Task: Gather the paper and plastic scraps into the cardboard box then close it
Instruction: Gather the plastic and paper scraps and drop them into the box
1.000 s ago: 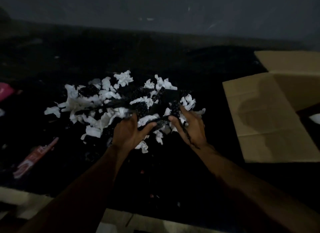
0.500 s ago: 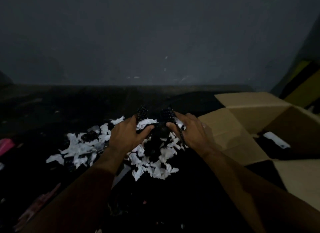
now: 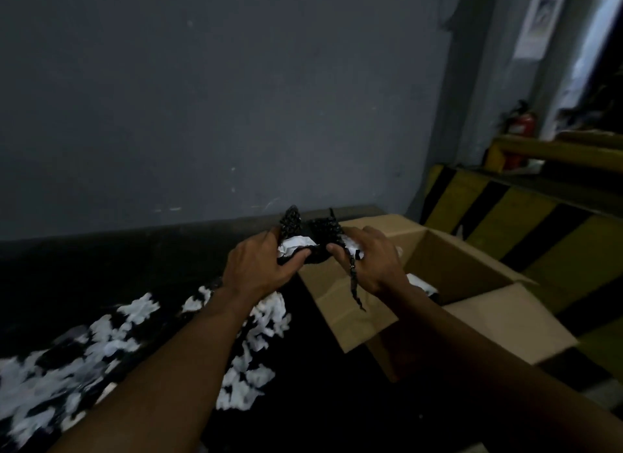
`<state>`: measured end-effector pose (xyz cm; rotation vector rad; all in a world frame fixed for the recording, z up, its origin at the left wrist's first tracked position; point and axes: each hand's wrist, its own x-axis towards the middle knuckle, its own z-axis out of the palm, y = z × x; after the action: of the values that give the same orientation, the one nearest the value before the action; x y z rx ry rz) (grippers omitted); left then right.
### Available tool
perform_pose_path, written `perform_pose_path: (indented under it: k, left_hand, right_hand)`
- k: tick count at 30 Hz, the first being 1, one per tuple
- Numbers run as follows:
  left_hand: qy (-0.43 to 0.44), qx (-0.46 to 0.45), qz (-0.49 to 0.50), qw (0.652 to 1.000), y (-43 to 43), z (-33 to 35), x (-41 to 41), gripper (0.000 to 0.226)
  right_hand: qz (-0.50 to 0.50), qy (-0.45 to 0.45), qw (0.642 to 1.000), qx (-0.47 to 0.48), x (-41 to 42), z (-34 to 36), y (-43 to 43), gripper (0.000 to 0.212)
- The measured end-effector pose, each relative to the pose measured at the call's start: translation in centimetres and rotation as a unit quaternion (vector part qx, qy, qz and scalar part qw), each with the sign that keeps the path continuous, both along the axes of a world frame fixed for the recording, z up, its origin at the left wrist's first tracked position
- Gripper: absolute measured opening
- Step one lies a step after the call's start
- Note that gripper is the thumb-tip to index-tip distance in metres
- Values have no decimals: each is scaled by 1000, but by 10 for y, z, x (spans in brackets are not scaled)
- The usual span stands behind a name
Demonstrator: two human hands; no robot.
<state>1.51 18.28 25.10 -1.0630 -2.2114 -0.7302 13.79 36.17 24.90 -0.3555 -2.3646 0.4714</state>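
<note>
1. Where half a second ago the bundle [image 3: 298,245] of scraps sat just above the pile [image 3: 101,344], it is now higher and further right, over the near-left flap [image 3: 340,307] of the box [image 3: 465,267].
2. The view has swung up and to the right. The pile has slid to the lower left, and a striped barrier [image 3: 505,223] and an extinguisher [image 3: 521,123] have come into sight.
3. The left hand [image 3: 259,270] grasps the bundle's left side, with the fingers curled over the top and the thumb pressed in beneath white paper.
4. The right hand [image 3: 374,263] grasps the right side, with the thumb tucked under and the fingers bent over the top. A black strip [image 3: 354,284] hangs from it across the flap.
5. The bundle is squeezed between both hands. It shows crumpled white paper low down and two tufts of black plastic standing up.
6. The box stands open at the right on the dark surface [image 3: 320,385], and one white scrap [image 3: 419,284] shows inside it, just beside the right wrist.
7. Counted, there are two hands, one bundle, one box, one hanging strip and one extinguisher.
8. The loose white pieces left in the pile are blurred and too many to count, with dark scraps mixed among them.
</note>
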Motion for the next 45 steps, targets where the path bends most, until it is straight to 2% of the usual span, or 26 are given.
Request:
perform_pose_path:
  k: [3,11,15,20,24,27,30,34,38,42,45]
  left_hand:
    - [7,-4,-26,1000,48,11,11,63]
    - [3,26,-123,992,197,28,51,63]
    - [15,2,-98,995,260,18,71,58]
    - [-29,-23,-66,997,309,-20,81,56]
    - [-43,-51,-38,997,326,-48,72,54]
    - [-53,-72,-25,996,337,-67,59,53]
    - [-90,-74,-25,993,350,-85,40,56]
    - [-151,-96,-12,984,369,-107,23,52]
    - [-224,-127,1,966,384,-128,18,53]
    - [-315,-79,35,945,397,-142,18,53]
    - [-435,30,39,899,412,-146,23,50]
  right_hand:
    - [-27,28,999,-3,26,13,37,42]
    - [-81,55,995,11,89,33,164,44]
    - [-73,49,996,-1,106,26,235,44]
    - [-61,8,998,-2,100,-12,297,48]
    - [-37,-28,998,-33,78,-49,317,50]
    - [-13,-34,998,-42,62,-67,320,40]
    - [-3,-36,997,-61,46,-83,327,31]
    - [2,-80,995,-61,29,-99,341,36]
    - [-16,-108,992,-71,16,-115,357,30]
    - [-29,-136,983,-118,-4,-127,373,34]
    - [-22,-144,982,-120,-13,-131,381,31]
